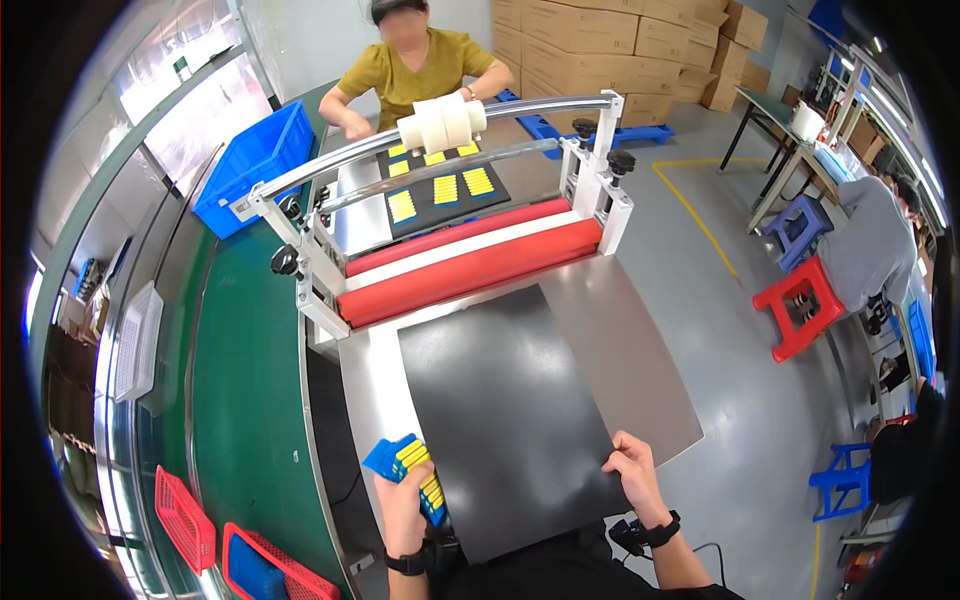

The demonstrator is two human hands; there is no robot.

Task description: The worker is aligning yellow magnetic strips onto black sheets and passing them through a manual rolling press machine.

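Note:
My left hand (404,503) is closed on several small blue pieces with yellow strips (408,456), at the near left corner of a large black sheet (515,385). With thumb and fingers pinched, my right hand (634,474) grips the sheet's right edge near its lower corner. The sheet lies over a shiny metal plate (630,350), its far edge just short of the red rollers (480,268) of a machine with a white frame. Beyond the rollers, a black board (428,212) carries rows of yellow strips.
Across the machine sits a person in a mustard top (425,75). A blue crate (258,165) stands on the green belt (245,370) at left, with red baskets (185,520) nearer. Cardboard boxes (580,45) are stacked behind. Right, someone in grey sits on a red stool (805,310).

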